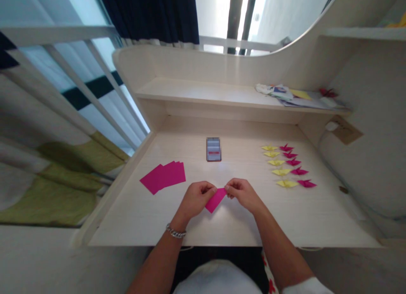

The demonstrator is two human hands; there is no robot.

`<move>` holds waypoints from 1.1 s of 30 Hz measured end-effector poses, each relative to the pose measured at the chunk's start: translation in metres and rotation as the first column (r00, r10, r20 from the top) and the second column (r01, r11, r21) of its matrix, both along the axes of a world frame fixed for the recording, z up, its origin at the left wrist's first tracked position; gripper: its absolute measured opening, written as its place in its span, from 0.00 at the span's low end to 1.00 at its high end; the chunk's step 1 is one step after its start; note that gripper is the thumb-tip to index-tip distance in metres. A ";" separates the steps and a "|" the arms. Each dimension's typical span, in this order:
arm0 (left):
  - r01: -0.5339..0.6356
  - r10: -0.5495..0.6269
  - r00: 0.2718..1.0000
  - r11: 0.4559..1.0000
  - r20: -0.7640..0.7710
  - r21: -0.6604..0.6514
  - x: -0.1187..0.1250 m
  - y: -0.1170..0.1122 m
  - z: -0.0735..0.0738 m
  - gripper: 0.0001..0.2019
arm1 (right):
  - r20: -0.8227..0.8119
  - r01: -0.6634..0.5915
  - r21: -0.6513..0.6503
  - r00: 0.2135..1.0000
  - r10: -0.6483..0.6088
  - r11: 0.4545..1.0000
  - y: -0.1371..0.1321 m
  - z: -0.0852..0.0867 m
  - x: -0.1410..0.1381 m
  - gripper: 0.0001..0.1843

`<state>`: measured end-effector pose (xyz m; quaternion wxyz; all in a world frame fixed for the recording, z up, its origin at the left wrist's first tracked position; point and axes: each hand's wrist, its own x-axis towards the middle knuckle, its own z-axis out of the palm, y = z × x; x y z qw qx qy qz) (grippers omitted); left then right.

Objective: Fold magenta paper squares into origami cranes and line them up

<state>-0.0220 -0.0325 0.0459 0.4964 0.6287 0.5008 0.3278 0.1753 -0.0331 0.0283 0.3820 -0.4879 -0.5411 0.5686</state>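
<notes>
A folded pink paper (215, 200) lies between both hands near the front middle of the pale desk (304, 218). My left hand (197, 198) pinches its upper left edge, fingers closed. My right hand (242, 193) pinches its top right corner, fingers closed. A bracelet sits on my left wrist. To the left lies a fanned stack of pink paper sheets (163, 176). At the right stand two rows of folded paper figures, yellow ones (278, 165) and pink ones (296, 165).
A phone (213, 149) lies flat at the desk's middle back. A shelf (203, 92) above holds papers and a red folded figure (328, 92) at the right. A white railing (79, 87) runs at the left.
</notes>
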 end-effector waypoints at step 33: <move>-0.072 0.098 0.956 0.992 0.277 -0.102 -0.005 0.009 -0.009 0.12 | -0.256 -0.071 -0.317 0.967 -0.014 0.946 -0.009 -0.017 -0.001 0.18</move>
